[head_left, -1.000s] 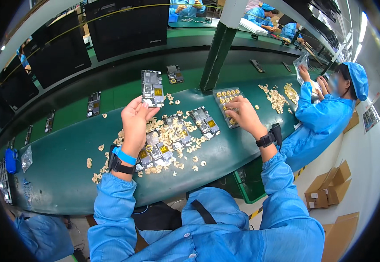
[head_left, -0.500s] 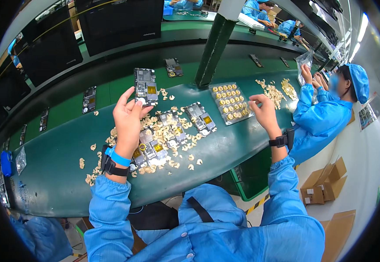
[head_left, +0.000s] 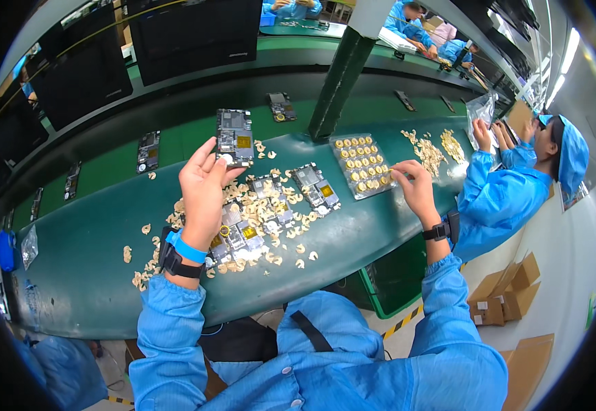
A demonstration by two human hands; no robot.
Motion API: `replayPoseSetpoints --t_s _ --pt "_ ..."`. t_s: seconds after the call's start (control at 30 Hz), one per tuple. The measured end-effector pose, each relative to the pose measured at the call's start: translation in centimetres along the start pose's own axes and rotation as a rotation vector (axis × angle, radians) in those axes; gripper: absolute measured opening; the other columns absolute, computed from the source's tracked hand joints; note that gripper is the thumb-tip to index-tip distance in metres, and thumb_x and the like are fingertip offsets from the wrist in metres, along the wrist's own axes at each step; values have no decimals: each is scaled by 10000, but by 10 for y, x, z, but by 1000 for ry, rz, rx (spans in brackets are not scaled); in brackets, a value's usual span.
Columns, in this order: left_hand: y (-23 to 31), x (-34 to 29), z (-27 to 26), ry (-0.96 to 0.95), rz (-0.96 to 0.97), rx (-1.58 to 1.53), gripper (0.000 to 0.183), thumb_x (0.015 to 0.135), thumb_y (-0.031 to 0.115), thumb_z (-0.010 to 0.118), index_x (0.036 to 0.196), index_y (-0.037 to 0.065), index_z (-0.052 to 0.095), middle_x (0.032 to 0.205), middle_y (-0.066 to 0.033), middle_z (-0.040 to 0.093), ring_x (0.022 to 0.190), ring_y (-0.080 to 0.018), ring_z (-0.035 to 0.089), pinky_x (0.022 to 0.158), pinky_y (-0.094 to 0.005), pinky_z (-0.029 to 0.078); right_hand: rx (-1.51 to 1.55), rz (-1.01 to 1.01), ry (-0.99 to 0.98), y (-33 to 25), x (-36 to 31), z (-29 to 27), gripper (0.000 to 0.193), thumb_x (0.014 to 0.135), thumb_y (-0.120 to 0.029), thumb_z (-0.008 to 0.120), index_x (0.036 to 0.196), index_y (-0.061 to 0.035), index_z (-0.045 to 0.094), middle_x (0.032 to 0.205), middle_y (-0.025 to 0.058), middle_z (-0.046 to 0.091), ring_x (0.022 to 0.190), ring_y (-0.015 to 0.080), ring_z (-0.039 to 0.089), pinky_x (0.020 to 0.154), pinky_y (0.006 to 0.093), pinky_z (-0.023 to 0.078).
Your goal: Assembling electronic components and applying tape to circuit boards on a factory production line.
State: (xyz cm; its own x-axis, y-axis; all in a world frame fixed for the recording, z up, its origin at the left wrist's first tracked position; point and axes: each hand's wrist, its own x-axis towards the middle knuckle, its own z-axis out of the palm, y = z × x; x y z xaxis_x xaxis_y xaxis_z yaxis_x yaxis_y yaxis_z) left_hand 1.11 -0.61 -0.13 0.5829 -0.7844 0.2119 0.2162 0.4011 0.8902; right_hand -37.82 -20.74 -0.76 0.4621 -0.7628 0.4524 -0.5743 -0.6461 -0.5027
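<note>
My left hand [head_left: 202, 188] pinches the lower end of a circuit board [head_left: 235, 133] with a gold patch, raised above the green work mat. My right hand [head_left: 414, 185] is at the right edge of a clear plastic tray [head_left: 347, 171] holding rows of round gold-rimmed parts. Its thumb and fingers are pinched together; what they hold, if anything, is too small to make out. Below my left hand, several more boards [head_left: 249, 233] lie under scattered small cream-coloured curved pieces [head_left: 270, 198]. Another board [head_left: 316, 186] rests between that heap and the tray.
More boards [head_left: 149, 152] lie spaced out on the green strip beyond the mat. A green post [head_left: 339, 89] stands behind the tray. Loose cream pieces [head_left: 429, 154] lie to the right, near a co-worker in blue [head_left: 510, 185]. A green bin [head_left: 397, 277] sits below the mat's front edge.
My right hand has come slightly left and down, its fingertips now at the tray's right edge. My left hand still holds the board, which has barely shifted.
</note>
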Motion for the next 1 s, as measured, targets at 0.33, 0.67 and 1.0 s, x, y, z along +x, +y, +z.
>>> replayPoseSetpoints --t_s 0.33,0.67,1.0 --pt "-4 -12 -5 -101 52 168 226 1004 -17 535 1170 -51 685 1122 -128 721 991 -172 708 863 -319 605 702 -240 -217 -186 52 84 123 941 -8 713 1050 27 758 951 95 748 789 130 703 683 251 541" --pt "-2 -1 -8 -88 159 206 129 1004 55 669 999 -64 720 891 -4 690 816 -35 592 698 -211 477 775 -344 -361 -220 82 153 158 970 -53 690 1095 17 757 932 89 718 800 131 654 702 261 514" --pt "-7 -3 -10 -35 107 265 176 1032 78 645 1058 -69 736 1026 -57 730 899 -71 646 786 -232 528 694 -358 -201 -212 74 160 121 884 -15 759 1000 14 742 878 62 680 680 116 582 609 255 453"
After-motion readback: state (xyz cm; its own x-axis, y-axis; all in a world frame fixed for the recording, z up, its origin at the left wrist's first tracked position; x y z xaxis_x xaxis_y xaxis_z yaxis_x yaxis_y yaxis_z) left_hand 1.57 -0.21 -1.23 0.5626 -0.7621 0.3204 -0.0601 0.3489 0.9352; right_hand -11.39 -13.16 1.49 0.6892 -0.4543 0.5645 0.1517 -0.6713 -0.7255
